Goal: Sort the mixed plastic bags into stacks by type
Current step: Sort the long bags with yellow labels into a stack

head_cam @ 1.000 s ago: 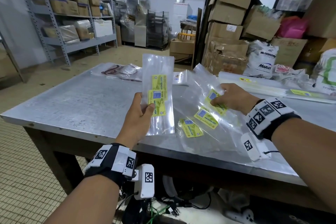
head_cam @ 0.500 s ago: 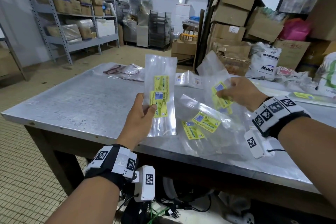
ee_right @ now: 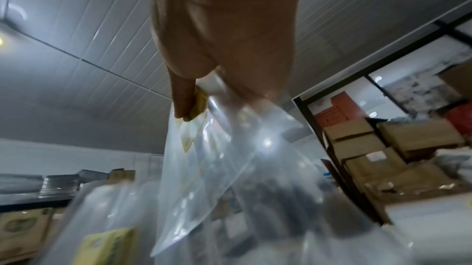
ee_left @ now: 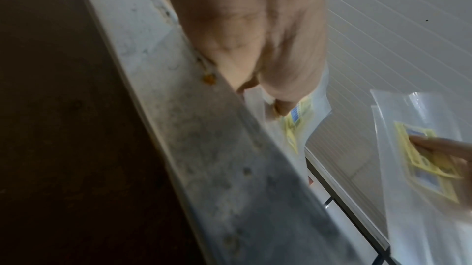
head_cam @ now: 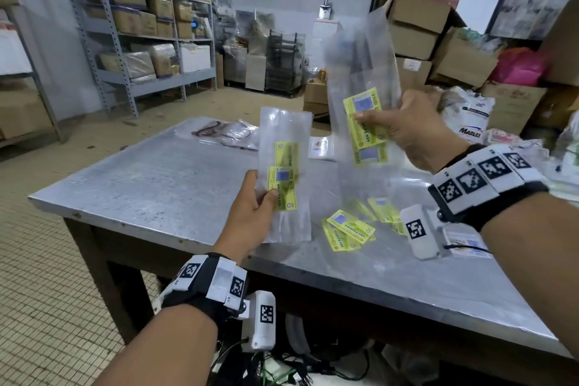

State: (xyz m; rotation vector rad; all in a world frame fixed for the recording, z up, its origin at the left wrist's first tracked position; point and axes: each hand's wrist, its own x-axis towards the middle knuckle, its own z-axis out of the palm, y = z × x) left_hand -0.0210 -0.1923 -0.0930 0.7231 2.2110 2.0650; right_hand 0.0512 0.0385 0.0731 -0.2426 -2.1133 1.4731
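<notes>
Head view: both hands hold clear plastic bags with yellow labels above a metal worktop (head_cam: 150, 178). The left hand (head_cam: 250, 213) pinches the lower part of an upright bundle of bags (head_cam: 283, 166) between thumb and fingers, over the near edge of the worktop. The right hand (head_cam: 407, 131) is raised higher, its fingertips gripping a second bunch of bags (head_cam: 363, 116) at the label; this bunch is blurred, and its count cannot be told. More loose bags of the same yellow-label kind (head_cam: 347, 230) lie overlapped on the worktop below the right hand, and a small white-label bag (head_cam: 318, 147) lies farther back, with a red-printed bag (head_cam: 219, 131) beyond it.

Risks, as judged from this arrangement: the film is slick and limp, so a grip taken only at the label may let inner bags slide out as the two bunches are brought together. Static cling could carry an unlike bag into the stack unnoticed. The left bundle hangs at the worktop edge, so a dropped bag would likely fall to the floor.
</notes>
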